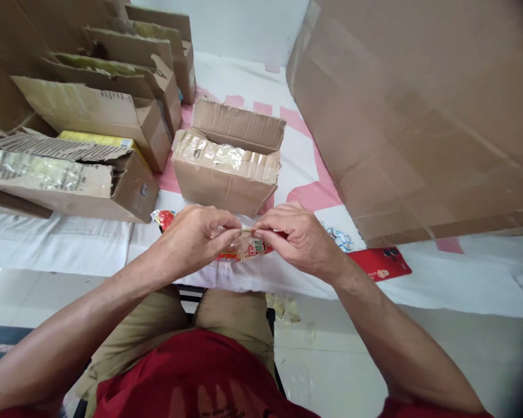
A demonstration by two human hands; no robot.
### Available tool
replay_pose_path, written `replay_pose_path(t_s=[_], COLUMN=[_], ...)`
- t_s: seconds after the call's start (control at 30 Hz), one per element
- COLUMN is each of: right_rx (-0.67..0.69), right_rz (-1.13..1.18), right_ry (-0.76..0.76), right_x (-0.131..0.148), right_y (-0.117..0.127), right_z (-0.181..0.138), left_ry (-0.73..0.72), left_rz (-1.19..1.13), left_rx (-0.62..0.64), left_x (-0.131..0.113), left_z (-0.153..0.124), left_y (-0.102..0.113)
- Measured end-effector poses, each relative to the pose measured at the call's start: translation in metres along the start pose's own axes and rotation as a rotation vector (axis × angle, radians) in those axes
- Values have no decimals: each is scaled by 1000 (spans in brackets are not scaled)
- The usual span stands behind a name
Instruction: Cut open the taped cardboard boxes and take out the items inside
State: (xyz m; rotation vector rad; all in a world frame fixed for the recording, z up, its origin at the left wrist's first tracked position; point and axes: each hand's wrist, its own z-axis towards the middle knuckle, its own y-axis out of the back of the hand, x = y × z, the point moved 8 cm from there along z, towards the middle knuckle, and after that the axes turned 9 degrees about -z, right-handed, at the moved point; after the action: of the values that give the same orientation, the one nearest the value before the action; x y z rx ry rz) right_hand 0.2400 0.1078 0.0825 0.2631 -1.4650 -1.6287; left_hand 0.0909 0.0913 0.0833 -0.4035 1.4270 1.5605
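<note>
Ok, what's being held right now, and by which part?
A red-and-clear plastic packet, pinched apparently along its upper edge: thumb and fingers of the left hand and right hand grip it close together.

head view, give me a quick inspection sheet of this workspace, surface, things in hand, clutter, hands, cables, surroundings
Surface: white and pink cloth, wrinkled along the near edge.
Things in hand: printed plastic packet, red and clear, partly hidden by the hands.
Clutter: red phone, partly behind the right forearm; pale scraps on the floor.
Hands: left hand and right hand both pinch the packet, thumbs against fingers.
Cables: nothing seen.
Surroundings: small cardboard box beyond the hands, one flap raised; more cardboard boxes at left; large cardboard box at right.
</note>
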Motion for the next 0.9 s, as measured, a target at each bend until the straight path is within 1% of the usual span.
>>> replay_pose_path(t_s=[0.1,0.17,0.3,0.4,0.47,0.57,0.63,0.7,0.83,0.9], right_rx=[7,5,73,35,-4,5,23,19,-29,-67], right_rz=[79,77,-36,-105,-76,39,103,99,-88,-159], right_ry=[-39,-56,-2,-7,-39,-78,-92,-90,25,83], right_x=[-1,-1,5,3,-1,-6,-6,-3,20,34], right_y=[7,12,2,-3,-3,-3,-2,2,12,17], right_z=[-1,-1,3,7,9,8,5,-1,-16,-22], left_ry=[3,4,-29,-13,13,13,-18,-73,-226,-277], left_rz=[109,145,162,144,111,125,189,241,230,215], left_rx=[-1,-4,-22,-16,7,42,50,19,-87,-97], left_x=[3,5,4,5,8,11,11,8,-8,-16], left_z=[2,2,1,-1,-1,-2,-4,-8,-28,-39], left_y=[-3,-6,-11,-9,-4,3,4,4,0,-5])
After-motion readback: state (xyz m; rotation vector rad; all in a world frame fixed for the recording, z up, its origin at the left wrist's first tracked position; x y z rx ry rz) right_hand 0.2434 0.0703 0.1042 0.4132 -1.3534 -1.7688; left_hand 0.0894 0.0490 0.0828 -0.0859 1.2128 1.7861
